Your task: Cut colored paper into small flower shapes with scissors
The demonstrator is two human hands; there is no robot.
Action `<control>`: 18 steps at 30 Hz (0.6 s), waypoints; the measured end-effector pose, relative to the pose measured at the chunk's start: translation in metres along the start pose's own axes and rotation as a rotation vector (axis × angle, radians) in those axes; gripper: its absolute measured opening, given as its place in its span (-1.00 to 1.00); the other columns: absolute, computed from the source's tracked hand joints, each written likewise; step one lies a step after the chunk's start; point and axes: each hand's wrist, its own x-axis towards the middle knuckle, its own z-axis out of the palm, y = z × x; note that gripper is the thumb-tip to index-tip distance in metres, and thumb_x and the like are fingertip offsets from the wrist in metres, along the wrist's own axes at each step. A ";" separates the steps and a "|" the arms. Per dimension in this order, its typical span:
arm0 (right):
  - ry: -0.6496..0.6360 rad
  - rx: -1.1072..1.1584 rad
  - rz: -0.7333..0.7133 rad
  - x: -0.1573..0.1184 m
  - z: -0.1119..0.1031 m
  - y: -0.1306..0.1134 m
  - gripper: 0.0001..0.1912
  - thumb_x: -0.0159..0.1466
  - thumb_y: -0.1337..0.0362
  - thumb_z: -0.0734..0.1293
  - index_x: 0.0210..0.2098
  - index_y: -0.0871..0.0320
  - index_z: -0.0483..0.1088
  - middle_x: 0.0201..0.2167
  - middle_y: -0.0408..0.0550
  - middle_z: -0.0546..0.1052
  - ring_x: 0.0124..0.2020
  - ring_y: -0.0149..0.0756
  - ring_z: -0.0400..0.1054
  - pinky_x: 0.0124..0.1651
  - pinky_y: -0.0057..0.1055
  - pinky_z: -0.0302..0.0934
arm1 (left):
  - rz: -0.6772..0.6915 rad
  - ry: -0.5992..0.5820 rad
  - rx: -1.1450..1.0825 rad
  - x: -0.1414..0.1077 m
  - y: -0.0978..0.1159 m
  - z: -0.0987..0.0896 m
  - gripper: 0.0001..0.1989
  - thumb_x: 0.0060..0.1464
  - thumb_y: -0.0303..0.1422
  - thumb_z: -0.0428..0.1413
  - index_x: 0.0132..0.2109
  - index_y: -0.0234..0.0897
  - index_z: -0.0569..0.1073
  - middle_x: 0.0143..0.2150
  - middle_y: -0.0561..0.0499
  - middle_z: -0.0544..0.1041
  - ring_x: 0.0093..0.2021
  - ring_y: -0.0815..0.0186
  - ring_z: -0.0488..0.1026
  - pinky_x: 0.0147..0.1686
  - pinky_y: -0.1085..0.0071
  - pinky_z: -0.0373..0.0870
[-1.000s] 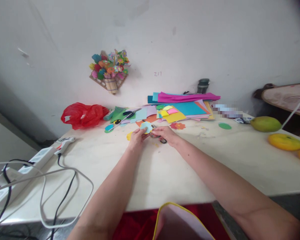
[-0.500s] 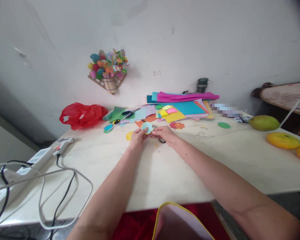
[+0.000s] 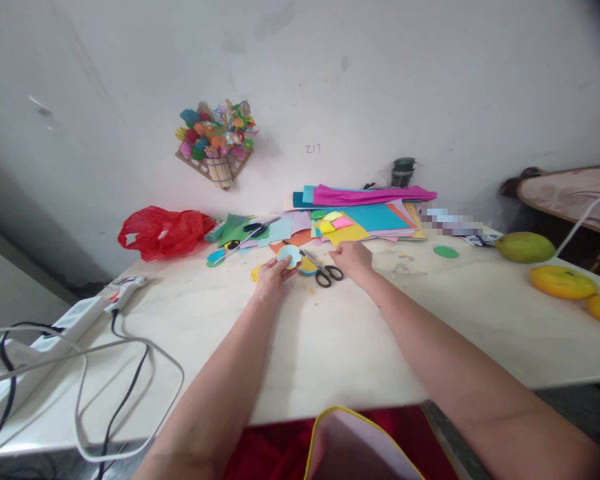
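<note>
Between the thumb and fingers of my left hand (image 3: 271,275) is a light blue paper flower (image 3: 289,255) with a scalloped edge. My right hand (image 3: 356,260) is closed low over the table, farther right. It covers the spot where red and orange paper flowers lay, and whatever its fingers hold is hidden. Scissors (image 3: 323,270) with black handles lie between the hands, blades pointing away to the left. Partly under them is a round yellow and blue paper piece (image 3: 308,265). A yellow paper cutout (image 3: 255,273) lies just left of my left hand.
Coloured paper sheets (image 3: 377,219) are piled at the back, with other scissors (image 3: 256,229) to their left. A red plastic bag (image 3: 166,233) lies at the back left. Cables and a power strip (image 3: 75,323) occupy the left side. Mango-like fruits (image 3: 563,281) and a green oval (image 3: 446,252) are at right.
My right hand has moved right, away from the blue flower, onto the red and orange flowers. The scissors and the yellow and blue piece now show. My left hand shifted slightly left.
</note>
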 end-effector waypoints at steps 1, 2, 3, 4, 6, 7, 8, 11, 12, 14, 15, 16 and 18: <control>-0.028 -0.074 -0.042 0.001 -0.002 0.002 -0.83 0.15 0.25 0.29 -0.33 0.15 0.51 -0.23 0.09 0.57 -0.10 -0.06 0.41 -0.20 -0.31 0.23 | 0.001 0.003 -0.003 0.000 0.000 -0.001 -0.77 -0.17 -0.43 0.27 -0.29 -0.42 0.52 -0.31 -0.17 0.60 -0.25 0.14 0.57 -0.21 0.32 0.50; -0.062 -0.121 -0.080 0.001 -0.003 0.003 -0.78 0.14 0.27 0.29 -0.24 0.14 0.50 -0.20 0.09 0.56 -0.08 -0.06 0.41 -0.18 -0.30 0.23 | 0.001 0.006 -0.003 0.001 0.001 -0.001 -0.77 -0.17 -0.43 0.27 -0.29 -0.42 0.52 -0.31 -0.17 0.60 -0.25 0.14 0.57 -0.20 0.31 0.50; -0.107 -0.145 -0.120 -0.001 -0.004 0.003 -0.71 0.13 0.28 0.30 -0.15 0.13 0.47 -0.18 0.08 0.56 -0.07 -0.06 0.40 -0.17 -0.31 0.22 | 0.000 0.010 -0.002 0.001 0.001 -0.001 -0.77 -0.17 -0.43 0.27 -0.29 -0.42 0.51 -0.31 -0.17 0.60 -0.25 0.15 0.57 -0.19 0.30 0.50; -0.149 -0.160 -0.158 -0.003 -0.005 0.001 -0.64 0.11 0.28 0.32 -0.07 0.12 0.44 -0.16 0.08 0.56 -0.06 -0.07 0.39 -0.17 -0.31 0.22 | 0.001 0.016 0.001 0.001 0.002 -0.002 -0.78 -0.17 -0.43 0.27 -0.29 -0.41 0.51 -0.31 -0.16 0.59 -0.25 0.15 0.57 -0.19 0.30 0.50; -0.222 -0.202 -0.215 -0.010 -0.004 -0.006 -0.58 0.10 0.22 0.33 -0.04 0.13 0.42 -0.16 0.11 0.55 -0.05 -0.05 0.39 -0.16 -0.31 0.21 | 0.001 0.026 0.007 0.001 0.003 -0.002 -0.79 -0.18 -0.44 0.27 -0.30 -0.41 0.51 -0.32 -0.14 0.59 -0.25 0.16 0.57 -0.18 0.29 0.50; -0.261 -0.229 -0.252 -0.013 -0.003 -0.010 -0.59 0.10 0.19 0.34 -0.06 0.15 0.44 -0.16 0.13 0.55 -0.07 -0.03 0.39 -0.16 -0.30 0.21 | 0.002 0.030 0.008 0.000 0.003 -0.002 -0.80 -0.18 -0.44 0.26 -0.31 -0.40 0.51 -0.33 -0.13 0.59 -0.25 0.16 0.57 -0.18 0.29 0.50; -0.284 -0.251 -0.271 -0.017 -0.002 -0.014 -0.62 0.09 0.18 0.35 -0.10 0.15 0.45 -0.16 0.14 0.55 -0.08 -0.01 0.39 -0.15 -0.28 0.21 | 0.003 0.030 0.006 0.000 0.004 -0.002 -0.80 -0.18 -0.44 0.26 -0.32 -0.40 0.51 -0.34 -0.13 0.59 -0.26 0.16 0.57 -0.18 0.29 0.51; -0.287 -0.314 -0.290 -0.026 0.001 -0.023 -0.63 0.10 0.23 0.35 -0.10 0.20 0.45 -0.12 0.22 0.52 -0.08 0.04 0.39 -0.15 -0.25 0.21 | 0.010 0.018 0.000 0.000 0.003 -0.003 -0.83 -0.18 -0.45 0.25 -0.34 -0.40 0.51 -0.36 -0.12 0.59 -0.27 0.16 0.57 -0.20 0.28 0.52; -0.281 -0.329 -0.296 -0.027 0.002 -0.024 -0.62 0.10 0.26 0.34 -0.09 0.23 0.44 -0.11 0.25 0.51 -0.08 0.05 0.40 -0.16 -0.25 0.22 | 0.012 0.015 0.001 0.001 0.003 -0.004 -0.84 -0.18 -0.46 0.25 -0.35 -0.40 0.51 -0.37 -0.12 0.59 -0.28 0.17 0.57 -0.21 0.29 0.52; -0.269 -0.326 -0.297 -0.027 0.003 -0.024 -0.61 0.10 0.30 0.34 -0.07 0.25 0.44 -0.13 0.27 0.52 -0.08 0.05 0.40 -0.16 -0.25 0.22 | 0.015 0.016 0.007 0.001 0.002 -0.004 -0.86 -0.17 -0.46 0.24 -0.36 -0.40 0.52 -0.37 -0.12 0.59 -0.30 0.18 0.57 -0.23 0.31 0.52; -0.263 -0.305 -0.287 -0.025 0.003 -0.022 -0.62 0.09 0.30 0.34 -0.08 0.24 0.45 -0.14 0.26 0.52 -0.08 0.05 0.40 -0.17 -0.25 0.23 | 0.016 0.019 0.010 0.002 0.002 -0.005 -0.86 -0.17 -0.46 0.24 -0.36 -0.40 0.52 -0.37 -0.12 0.59 -0.31 0.19 0.57 -0.23 0.31 0.52; -0.258 -0.273 -0.264 -0.022 0.002 -0.020 -0.62 0.09 0.29 0.35 -0.09 0.21 0.46 -0.15 0.23 0.53 -0.08 0.04 0.40 -0.17 -0.26 0.23 | 0.017 0.022 0.014 0.002 0.002 -0.005 -0.86 -0.17 -0.47 0.24 -0.36 -0.41 0.52 -0.37 -0.12 0.59 -0.32 0.20 0.56 -0.23 0.31 0.52; -0.253 -0.189 -0.184 -0.014 0.000 -0.013 -0.61 0.05 0.26 0.38 -0.10 0.13 0.47 -0.11 0.14 0.53 -0.07 -0.01 0.40 -0.17 -0.30 0.24 | 0.022 0.023 0.021 0.002 0.002 -0.005 -0.85 -0.18 -0.46 0.24 -0.35 -0.41 0.52 -0.37 -0.12 0.59 -0.34 0.22 0.56 -0.23 0.31 0.51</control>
